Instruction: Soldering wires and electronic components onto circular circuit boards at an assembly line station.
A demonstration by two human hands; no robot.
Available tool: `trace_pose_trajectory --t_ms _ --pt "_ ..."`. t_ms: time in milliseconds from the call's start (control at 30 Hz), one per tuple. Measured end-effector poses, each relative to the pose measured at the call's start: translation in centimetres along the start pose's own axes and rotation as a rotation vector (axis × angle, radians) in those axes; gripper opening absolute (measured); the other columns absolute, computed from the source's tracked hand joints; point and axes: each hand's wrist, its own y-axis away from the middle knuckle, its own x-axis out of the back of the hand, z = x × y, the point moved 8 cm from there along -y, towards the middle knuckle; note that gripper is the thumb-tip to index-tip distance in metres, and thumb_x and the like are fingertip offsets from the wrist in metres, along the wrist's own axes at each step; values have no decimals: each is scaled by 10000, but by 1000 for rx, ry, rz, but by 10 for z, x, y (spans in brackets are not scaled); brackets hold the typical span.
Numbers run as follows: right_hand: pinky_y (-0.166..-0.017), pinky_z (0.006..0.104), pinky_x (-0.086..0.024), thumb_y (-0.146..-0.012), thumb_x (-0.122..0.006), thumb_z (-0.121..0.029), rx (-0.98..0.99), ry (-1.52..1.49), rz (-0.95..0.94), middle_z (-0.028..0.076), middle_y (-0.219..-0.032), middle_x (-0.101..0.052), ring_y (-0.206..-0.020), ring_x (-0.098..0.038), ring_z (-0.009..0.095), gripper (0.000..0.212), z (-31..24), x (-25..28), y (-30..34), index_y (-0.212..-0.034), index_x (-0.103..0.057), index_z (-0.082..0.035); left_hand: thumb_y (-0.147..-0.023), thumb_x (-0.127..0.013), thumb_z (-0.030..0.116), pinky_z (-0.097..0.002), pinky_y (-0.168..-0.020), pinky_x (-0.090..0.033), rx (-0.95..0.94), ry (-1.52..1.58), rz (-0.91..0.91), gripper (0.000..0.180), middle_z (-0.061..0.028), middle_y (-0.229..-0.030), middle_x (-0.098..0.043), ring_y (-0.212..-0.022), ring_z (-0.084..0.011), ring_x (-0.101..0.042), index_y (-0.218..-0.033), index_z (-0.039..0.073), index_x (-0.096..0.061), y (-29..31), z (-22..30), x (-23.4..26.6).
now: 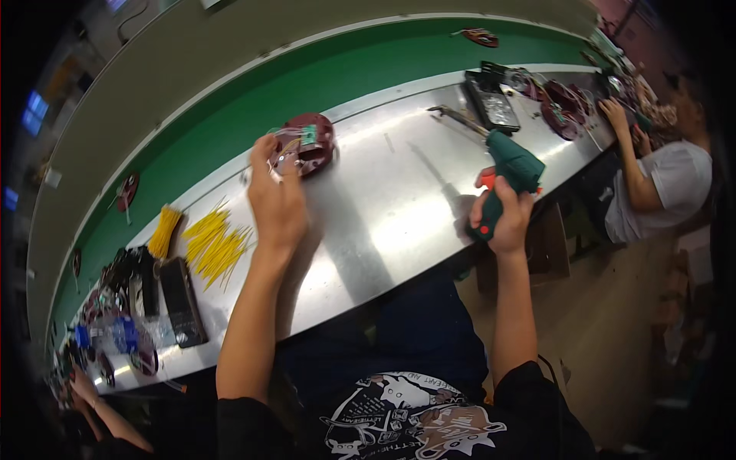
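My left hand point(280, 199) grips the near-left side of a round dark-red housing point(316, 159) at the back of the metal bench. Wires and a small green circuit board show inside the housing. In my right hand point(507, 216) is a dark-green electric screwdriver point(515, 162) with a red trigger, its fingers wrapped round the handle. The tool's long bit points to the far left, over the bench and well apart from the housing. Left of my left forearm lie a loose spread of yellow cable ties point(215, 244) and a bundled bunch of yellow ties point(163, 232).
A black tray of small metal parts point(493, 103) stands at the far right, beside more dark-red housings point(563, 110). A dark phone point(181, 301) and a clear plastic bottle point(123, 335) lie at left. One person point(659, 176) works at right; another person's arm point(107, 414) shows lower left.
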Motion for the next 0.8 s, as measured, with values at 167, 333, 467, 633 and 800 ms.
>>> trace_pose_trajectory --t_ms 167,333,467,633,800 --pt "-401 258 -414 -1005 -504 -250 56 38 -19 114 -894 -600 -458 -534 127 306 -6 7 -1 -1054 -556 48 -798 -716 202 -509 -1050 -307 -517 -901 -189 526 -183 -1247 -613 -1246 -397 -463 -1277 32 -581 37 37 -35" --pt "-400 261 -406 -1016 -492 -264 17 26 2 105 -901 -589 -469 -526 124 314 -2 -2 3 -1060 -554 40 -868 -677 336 -552 -1048 -285 -387 -952 -281 557 -176 -1271 -603 -1269 -405 -439 -1333 52 -563 10 9 -32" --pt "-409 255 -394 -1027 -475 -284 14 40 -24 94 -895 -578 -483 -511 117 332 -1 -1 1 -1075 -555 34 -913 -618 436 -581 -1109 -234 -431 -1072 -138 599 -189 -1343 -558 -1327 -413 -408 -1377 66 -542 7 -1 -23" --pt "-422 246 -381 -1038 -457 -304 -12 44 -31 86 -930 -570 -500 -497 112 349 8 8 -2 -1102 -558 25 -934 -588 463 -611 -1153 -182 -404 -982 -240 590 -210 -1398 -508 -1379 -427 -370 -1370 68 -551 29 5 -38" --pt "-430 250 -373 -1050 -441 -306 -57 48 -48 75 -980 -565 -520 -497 106 354 12 15 -2 -1143 -552 17 -939 -579 462 -642 -1131 -202 -360 -1066 -421 539 -225 -1372 -520 -1334 -425 -407 -1301 64 -595 45 11 -44"
